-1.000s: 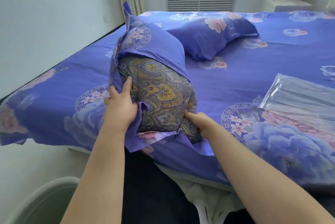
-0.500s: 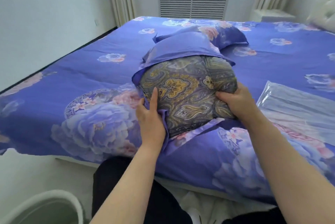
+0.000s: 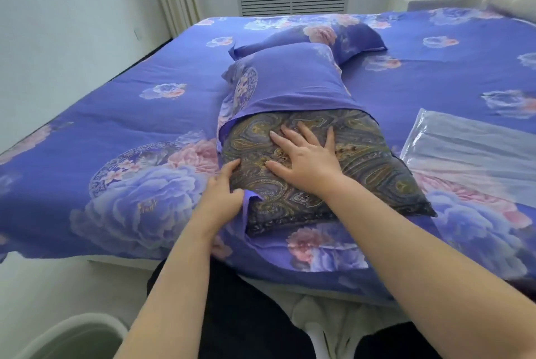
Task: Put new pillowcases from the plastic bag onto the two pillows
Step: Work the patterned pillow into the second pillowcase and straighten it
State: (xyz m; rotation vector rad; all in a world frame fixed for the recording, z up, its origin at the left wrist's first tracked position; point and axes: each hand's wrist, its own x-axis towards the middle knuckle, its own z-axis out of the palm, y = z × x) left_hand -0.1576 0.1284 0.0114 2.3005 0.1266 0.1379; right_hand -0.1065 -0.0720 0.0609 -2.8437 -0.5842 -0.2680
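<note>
A pillow with a dark paisley cover (image 3: pixel 362 155) lies flat near the bed's front edge, its far half inside a blue floral pillowcase (image 3: pixel 290 80). My right hand (image 3: pixel 301 155) presses flat on the paisley pillow with fingers spread. My left hand (image 3: pixel 223 199) pinches the pillowcase's lower flap at the pillow's near left corner. A second pillow (image 3: pixel 324 36) wearing a matching blue floral case lies behind. The clear plastic bag (image 3: pixel 470 149) rests on the bed at the right.
The bed (image 3: pixel 116 132) is covered in a blue floral sheet. A white wall runs along the left, with a vent and curtains at the far side. A white round bin rim (image 3: pixel 72 335) sits on the floor at lower left.
The pillow went from upright to lying flat on the bed. My right hand left the pillow's right side and now presses on its top. My left hand slid lower along the flap.
</note>
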